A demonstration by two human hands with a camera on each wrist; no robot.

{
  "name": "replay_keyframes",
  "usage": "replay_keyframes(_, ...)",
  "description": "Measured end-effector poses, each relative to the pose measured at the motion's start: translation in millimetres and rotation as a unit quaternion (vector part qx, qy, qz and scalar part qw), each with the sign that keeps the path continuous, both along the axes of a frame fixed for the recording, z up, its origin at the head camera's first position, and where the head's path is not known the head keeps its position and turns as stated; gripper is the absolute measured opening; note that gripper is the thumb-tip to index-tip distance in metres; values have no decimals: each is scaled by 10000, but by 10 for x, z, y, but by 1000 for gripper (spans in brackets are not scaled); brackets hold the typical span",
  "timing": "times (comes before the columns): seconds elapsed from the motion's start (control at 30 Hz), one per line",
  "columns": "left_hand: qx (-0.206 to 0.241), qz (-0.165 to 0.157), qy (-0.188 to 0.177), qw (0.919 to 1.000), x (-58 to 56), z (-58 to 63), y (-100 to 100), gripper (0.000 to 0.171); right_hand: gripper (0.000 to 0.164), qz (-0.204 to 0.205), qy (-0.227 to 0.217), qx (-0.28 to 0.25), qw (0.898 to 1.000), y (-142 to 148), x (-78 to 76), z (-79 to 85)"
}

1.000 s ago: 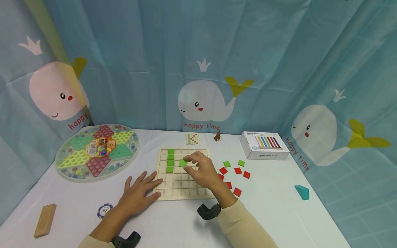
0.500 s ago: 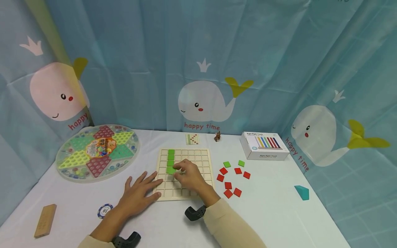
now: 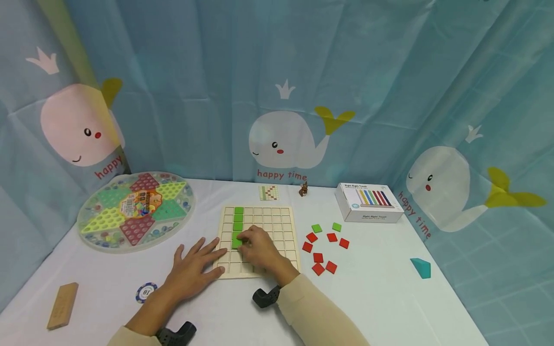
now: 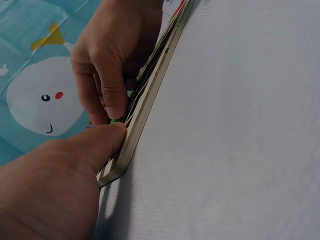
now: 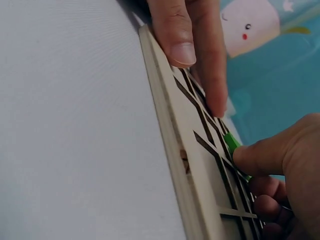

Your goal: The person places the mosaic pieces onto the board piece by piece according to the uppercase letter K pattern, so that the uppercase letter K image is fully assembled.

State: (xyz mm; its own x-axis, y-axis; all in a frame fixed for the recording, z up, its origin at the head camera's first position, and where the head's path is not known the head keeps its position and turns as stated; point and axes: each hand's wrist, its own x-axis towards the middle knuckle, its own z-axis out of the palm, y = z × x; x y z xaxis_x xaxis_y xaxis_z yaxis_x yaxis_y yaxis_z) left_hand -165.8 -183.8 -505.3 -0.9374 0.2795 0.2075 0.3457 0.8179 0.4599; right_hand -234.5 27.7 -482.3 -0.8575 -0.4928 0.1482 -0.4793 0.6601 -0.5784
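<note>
A wooden grid board [image 3: 277, 219] lies on the white table, with several green square tiles [image 3: 238, 218] in one column near its left side. At the near end of that column, my right hand [image 3: 261, 251] pinches a green tile [image 3: 235, 244] between thumb and fingers, low against the board. In the right wrist view, the green tile [image 5: 231, 142] touches the grid and is partly covered by the thumb. My left hand [image 3: 193, 270] rests with spread, straight fingers on the board's left edge, its thumb at the near left corner.
Red tiles [image 3: 318, 258] and two green tiles [image 3: 336, 226] lie loose to the right. Behind the board are a pattern card [image 3: 269, 193] and a small figurine [image 3: 303, 189]. A white box [image 3: 370, 204], Chinese checkers board [image 3: 160, 226], poker chip [image 3: 146, 292], wooden block [image 3: 63, 306] and teal piece [image 3: 421, 268] surround it.
My right hand has carried the green tile left and toward me, from the board's middle down to the green column's near end. The left hand has stayed in place.
</note>
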Motion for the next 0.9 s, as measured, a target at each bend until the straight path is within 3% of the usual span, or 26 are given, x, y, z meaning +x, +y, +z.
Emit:
replay_keyframes(0.27, -2, 15, -23, 10000, -2, 17, 2, 47, 28, -16, 63, 138, 9999, -27, 7, -23)
replay_keyframes(0.47, -20, 7, -38, 10000, -4, 3, 4, 48, 30, 54, 39, -114, 9999, 30, 50, 44)
replay_keyframes(0.9, 2, 0, 22, 10000, -6, 3, -9, 47, 33, -51, 547, -1177, 9915, 451, 181, 566)
